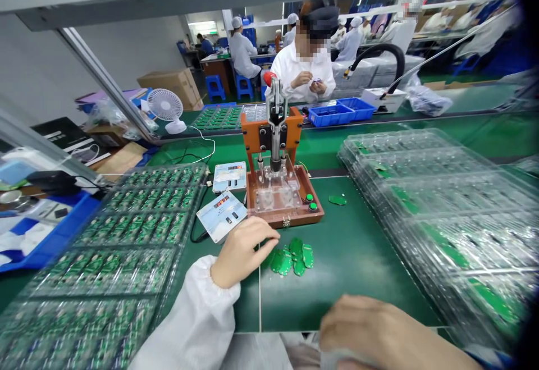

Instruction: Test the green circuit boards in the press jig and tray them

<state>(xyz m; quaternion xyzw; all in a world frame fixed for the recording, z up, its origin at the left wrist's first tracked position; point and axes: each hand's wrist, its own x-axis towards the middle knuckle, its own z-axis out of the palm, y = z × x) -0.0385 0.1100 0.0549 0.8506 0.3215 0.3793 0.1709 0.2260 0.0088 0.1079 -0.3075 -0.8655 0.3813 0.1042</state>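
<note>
My left hand [242,249] rests on the green mat, fingers curled, touching the left side of a small pile of green circuit boards [292,256]. Whether it grips one I cannot tell. My right hand [370,330] is blurred at the bottom edge, close to my body, lying over something pale that is mostly hidden. Just beyond the pile stands an orange-brown test fixture [282,190] with a vertical press lever and two green buttons. A single green board [337,200] lies to the fixture's right.
Clear trays of green boards [122,246] lie at the left, a stack of clear trays [442,201] at the right. Two small meters [225,196] sit beside the fixture. A white fan [166,109], blue bins [337,113] and a seated co-worker [305,69] are across the bench.
</note>
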